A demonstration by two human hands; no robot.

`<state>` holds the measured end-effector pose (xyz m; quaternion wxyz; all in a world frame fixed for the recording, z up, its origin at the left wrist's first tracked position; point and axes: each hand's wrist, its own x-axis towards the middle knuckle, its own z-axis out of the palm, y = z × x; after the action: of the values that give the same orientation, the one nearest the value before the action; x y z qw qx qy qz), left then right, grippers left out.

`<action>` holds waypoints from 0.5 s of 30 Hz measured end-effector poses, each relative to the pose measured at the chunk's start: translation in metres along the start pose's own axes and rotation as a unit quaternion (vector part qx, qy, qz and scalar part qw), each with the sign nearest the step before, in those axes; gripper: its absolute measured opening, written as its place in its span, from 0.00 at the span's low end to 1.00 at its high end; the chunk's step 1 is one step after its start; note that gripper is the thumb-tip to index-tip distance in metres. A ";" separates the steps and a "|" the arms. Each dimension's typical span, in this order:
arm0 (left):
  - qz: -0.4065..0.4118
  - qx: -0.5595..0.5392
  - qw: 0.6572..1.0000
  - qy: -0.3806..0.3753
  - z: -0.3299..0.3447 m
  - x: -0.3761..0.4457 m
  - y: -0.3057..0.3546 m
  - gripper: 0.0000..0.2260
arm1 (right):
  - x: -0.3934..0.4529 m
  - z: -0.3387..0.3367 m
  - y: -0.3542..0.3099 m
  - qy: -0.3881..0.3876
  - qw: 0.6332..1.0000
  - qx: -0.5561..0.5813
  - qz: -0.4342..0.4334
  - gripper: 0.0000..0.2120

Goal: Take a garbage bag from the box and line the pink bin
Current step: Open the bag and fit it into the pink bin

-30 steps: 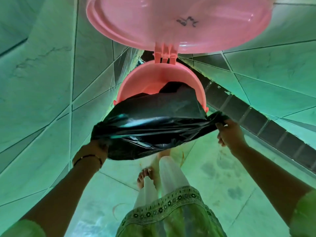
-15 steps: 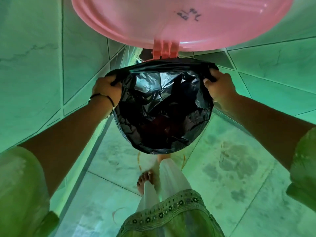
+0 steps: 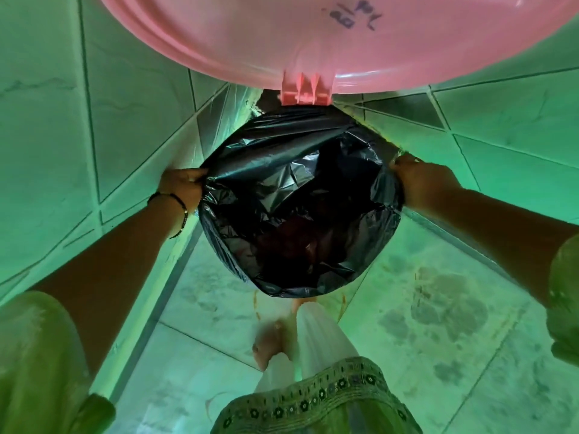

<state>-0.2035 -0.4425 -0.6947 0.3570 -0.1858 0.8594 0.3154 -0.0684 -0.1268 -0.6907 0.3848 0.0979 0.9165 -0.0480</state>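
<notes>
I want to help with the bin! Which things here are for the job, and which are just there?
For the job:
black garbage bag
pink bin lid, standing open
left hand and right hand, each gripping the bag's edge

Just there:
tiled wall
stained floor
bracelet

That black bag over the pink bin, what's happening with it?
A person is lining a pink bin with a black garbage bag. The left hand grips the bag's edge on one side and the right hand grips it on the other, stretching the opening wide over the bin's mouth. The pink lid stands open above. The bag covers the rim, so the bin's body is hidden.
</notes>
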 end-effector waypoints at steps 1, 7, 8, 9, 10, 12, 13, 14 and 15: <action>0.020 0.022 1.000 0.000 -0.001 -0.004 -0.002 0.15 | -0.005 0.005 -0.001 -0.015 1.000 -0.020 -0.007 0.16; 0.099 0.142 0.985 -0.002 -0.012 -0.017 -0.015 0.14 | -0.025 0.025 -0.002 -0.040 0.996 -0.069 -0.036 0.14; 0.109 0.170 0.979 0.001 -0.013 -0.019 -0.016 0.13 | -0.027 0.028 -0.001 -0.040 0.995 -0.080 -0.044 0.15; 0.120 0.198 0.973 0.011 -0.014 -0.020 -0.018 0.13 | -0.027 0.031 0.000 -0.044 0.994 -0.088 -0.048 0.17; 0.121 0.224 0.967 0.027 -0.016 -0.022 -0.018 0.13 | -0.028 0.036 0.000 -0.049 0.994 -0.086 -0.051 0.18; 0.093 0.242 0.964 0.053 -0.018 -0.026 -0.020 0.14 | -0.031 0.047 0.000 -0.066 0.994 -0.072 -0.055 0.20; 0.069 0.225 0.971 0.054 -0.019 -0.027 -0.020 0.15 | -0.034 0.052 -0.001 -0.078 0.994 -0.055 -0.054 0.20; 0.037 0.195 0.979 0.047 -0.018 -0.029 -0.020 0.17 | -0.037 0.059 -0.003 -0.090 0.994 -0.034 -0.051 0.21; 0.017 0.167 0.985 0.046 -0.016 -0.031 -0.020 0.18 | -0.041 0.065 -0.006 -0.105 0.993 -0.013 -0.047 0.22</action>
<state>-0.1792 -0.4651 -0.6718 0.3375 -0.1234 0.9187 0.1641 0.0035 -0.1492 -0.7073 0.4772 0.0436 0.8754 -0.0638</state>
